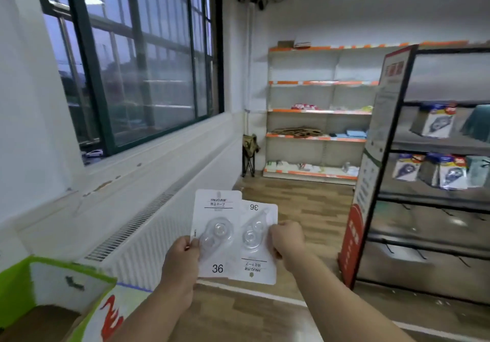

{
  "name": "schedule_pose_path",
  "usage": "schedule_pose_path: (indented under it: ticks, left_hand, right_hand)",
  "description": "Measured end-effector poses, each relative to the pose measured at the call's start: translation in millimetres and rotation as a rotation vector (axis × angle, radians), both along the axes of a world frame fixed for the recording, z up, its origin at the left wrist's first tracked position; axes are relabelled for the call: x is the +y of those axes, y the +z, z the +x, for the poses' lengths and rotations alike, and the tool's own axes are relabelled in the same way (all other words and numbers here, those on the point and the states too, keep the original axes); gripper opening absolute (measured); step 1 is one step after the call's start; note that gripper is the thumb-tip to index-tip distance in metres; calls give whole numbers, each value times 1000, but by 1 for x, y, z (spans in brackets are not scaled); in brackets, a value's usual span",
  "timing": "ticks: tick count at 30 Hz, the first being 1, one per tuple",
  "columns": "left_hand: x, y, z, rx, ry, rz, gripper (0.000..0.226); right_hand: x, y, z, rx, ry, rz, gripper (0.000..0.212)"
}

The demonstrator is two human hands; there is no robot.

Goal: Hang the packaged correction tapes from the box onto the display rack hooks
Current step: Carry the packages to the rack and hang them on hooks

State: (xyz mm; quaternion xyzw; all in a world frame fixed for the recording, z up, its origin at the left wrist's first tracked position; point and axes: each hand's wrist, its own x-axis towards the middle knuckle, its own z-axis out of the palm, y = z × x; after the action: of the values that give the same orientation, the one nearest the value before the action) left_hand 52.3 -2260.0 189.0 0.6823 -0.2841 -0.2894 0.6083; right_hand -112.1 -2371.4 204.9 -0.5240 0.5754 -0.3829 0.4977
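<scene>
I hold two white carded correction tape packs in front of me at chest height. My left hand pinches the left edge of the upright pack, marked 36 at its bottom. My right hand grips the right edge of the second pack, which is upside down and partly tucked behind the first. The open cardboard box, green-edged, sits at the lower left. The black display rack stands to the right, with several packs hanging on its upper rows and bare hooks on its lower rows.
A white radiator runs under the large window on the left. Orange-edged store shelves line the back wall, beside a small folding stool. A red and white sign panel covers the rack's left side. The floor is wood.
</scene>
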Motion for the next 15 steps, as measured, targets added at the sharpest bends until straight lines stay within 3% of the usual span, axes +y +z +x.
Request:
schedule_pose_path:
  ticks: [8,15]
  left_hand:
    - [-98,-2,-221,1,-307,-13,23]
    - [-160,-11,-403,51,-463,-6,23]
  right_hand:
    - [-48,5,-261,85,-315,-69,26]
    - [-63,9,-455,-29,-496,-82,31]
